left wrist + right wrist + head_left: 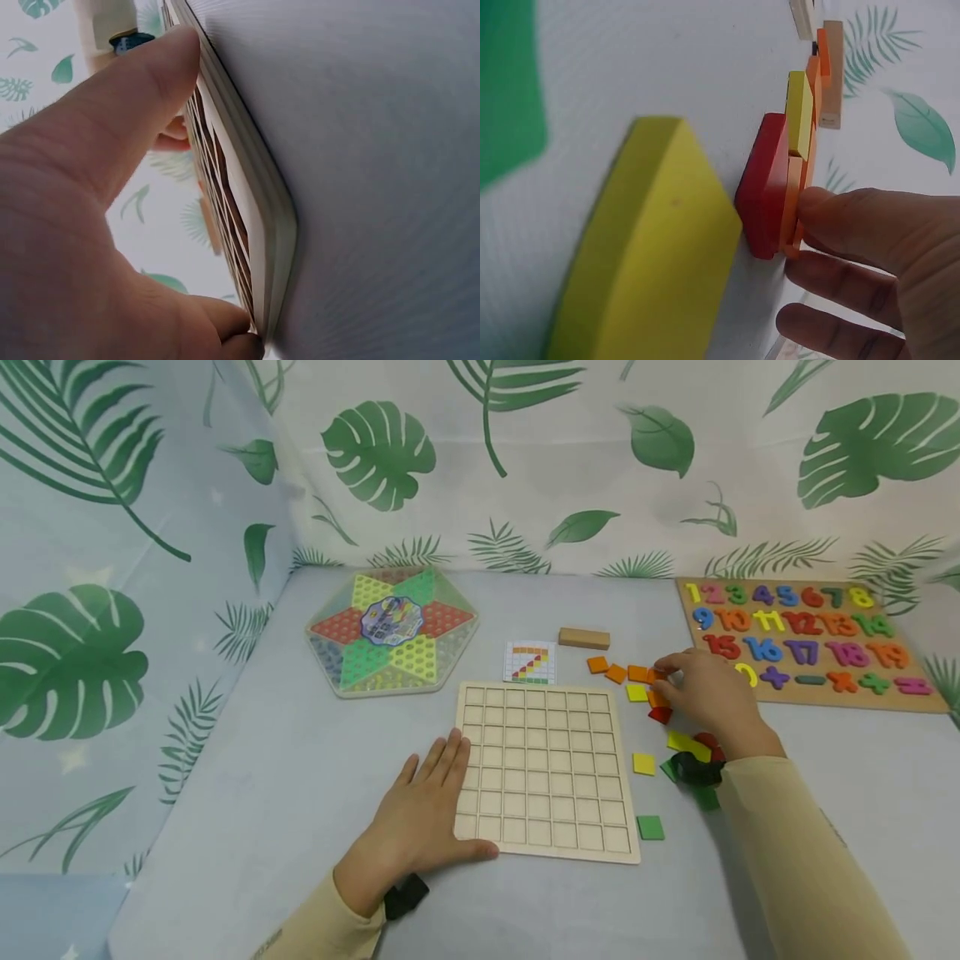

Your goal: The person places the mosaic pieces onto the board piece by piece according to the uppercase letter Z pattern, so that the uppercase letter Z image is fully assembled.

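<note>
My left hand (420, 810) lies with straight fingers along the left edge of a pale wooden grid board (551, 768), its thumb (161, 75) on the near edge. The board's squares hold nothing. Right of the board, my right hand (712, 697) has its thumb and index finger on an orange square tile (791, 202), pinching it at its edge. Next to that tile are a red tile (761, 187) and a yellow tile (799, 112). More orange tiles (615, 673) lie in a row to the left of the fingers.
Behind the board lie a pattern card (530, 662) and a wooden block (584, 638). A star-patterned game board (393, 631) stands at back left, a number puzzle (817, 639) at back right. Loose yellow (643, 764) and green (650, 827) tiles lie by the board's right edge.
</note>
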A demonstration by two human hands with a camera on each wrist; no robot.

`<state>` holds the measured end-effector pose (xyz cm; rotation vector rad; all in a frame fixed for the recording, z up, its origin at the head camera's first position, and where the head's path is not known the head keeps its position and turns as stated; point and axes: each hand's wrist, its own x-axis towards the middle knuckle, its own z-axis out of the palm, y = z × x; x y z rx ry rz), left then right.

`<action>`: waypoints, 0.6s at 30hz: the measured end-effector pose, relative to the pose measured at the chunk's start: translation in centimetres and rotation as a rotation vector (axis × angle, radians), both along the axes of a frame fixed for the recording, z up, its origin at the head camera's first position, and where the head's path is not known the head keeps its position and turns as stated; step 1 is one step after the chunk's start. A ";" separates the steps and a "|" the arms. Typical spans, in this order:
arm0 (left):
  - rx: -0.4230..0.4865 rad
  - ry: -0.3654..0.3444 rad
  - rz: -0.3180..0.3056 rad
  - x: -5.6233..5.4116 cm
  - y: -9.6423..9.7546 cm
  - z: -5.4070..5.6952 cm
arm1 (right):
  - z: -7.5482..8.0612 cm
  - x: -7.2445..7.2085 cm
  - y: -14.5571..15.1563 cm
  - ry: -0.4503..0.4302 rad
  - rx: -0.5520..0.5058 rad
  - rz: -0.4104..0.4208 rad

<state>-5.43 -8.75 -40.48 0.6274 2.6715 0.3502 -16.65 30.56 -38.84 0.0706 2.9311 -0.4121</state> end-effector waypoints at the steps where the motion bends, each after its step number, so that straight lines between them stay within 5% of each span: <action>1: 0.001 0.001 -0.001 -0.1 0.0 0.0 | 0.0 -0.1 0.0 -0.003 0.005 -0.001; 18: 0.029 0.019 -0.006 -0.4 -0.1 -0.2 | 0.5 -0.7 0.4 -0.037 0.030 0.024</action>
